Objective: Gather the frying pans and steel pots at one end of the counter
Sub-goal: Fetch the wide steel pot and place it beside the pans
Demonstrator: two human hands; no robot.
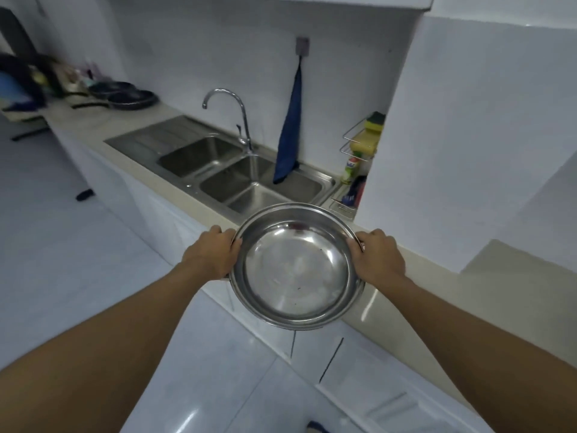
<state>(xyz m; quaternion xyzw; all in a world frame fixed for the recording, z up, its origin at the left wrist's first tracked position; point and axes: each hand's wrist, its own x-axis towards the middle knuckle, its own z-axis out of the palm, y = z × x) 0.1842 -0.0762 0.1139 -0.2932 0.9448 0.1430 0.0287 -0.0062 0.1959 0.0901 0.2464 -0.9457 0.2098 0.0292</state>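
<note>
- Pot [296,267] was held in the air over the table's [452,295] front edge, near the sink [199,157] (inside shiny, a few specks).
- Left grip [212,254] clamped on its left rim, right grip [379,257] on the right rim.
- Two dark pans [134,100] sat at the table's far left end, well apart from the pot.

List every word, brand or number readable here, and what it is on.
No text can be read.
Green-and-white bottle in the corner: label print too blurred to read.
Red and blue packet in the wire basket: print too blurred.
Steel basin: no marking visible.
</note>
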